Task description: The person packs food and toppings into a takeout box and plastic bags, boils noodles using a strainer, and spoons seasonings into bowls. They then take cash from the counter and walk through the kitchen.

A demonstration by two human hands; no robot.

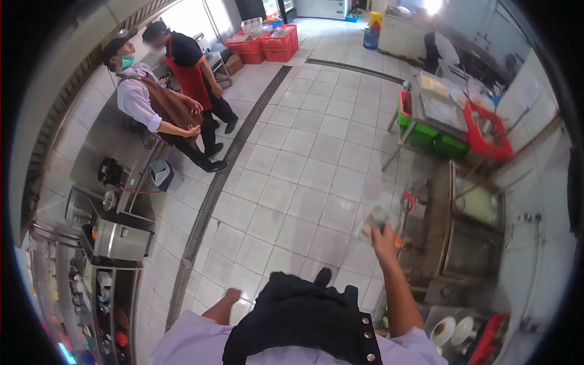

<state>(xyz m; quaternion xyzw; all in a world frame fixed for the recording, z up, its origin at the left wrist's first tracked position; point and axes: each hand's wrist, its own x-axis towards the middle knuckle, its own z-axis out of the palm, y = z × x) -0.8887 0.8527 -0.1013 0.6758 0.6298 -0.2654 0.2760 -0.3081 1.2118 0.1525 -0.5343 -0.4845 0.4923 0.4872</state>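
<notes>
My right hand [384, 241] is stretched forward on the right, its fingers closed round a blurred, clear plastic packet [373, 220] with something green and whitish inside. Motion blur hides what the packet contains. Low on the left hangs my left hand [232, 295], seen from above beside my black apron [292, 313]. Its fingers are smeared and mostly hidden, and no object shows near it. One of my dark shoes [323, 277] shows on the tiled floor below.
Two people in aprons [152, 103] stand at the left counter. A drain grate [225, 176] crosses the floor. On the right are sinks [468, 249], a metal table [441, 109] with a green crate [426, 134], and plates [443, 330]. Red crates [280, 42] stand at the back.
</notes>
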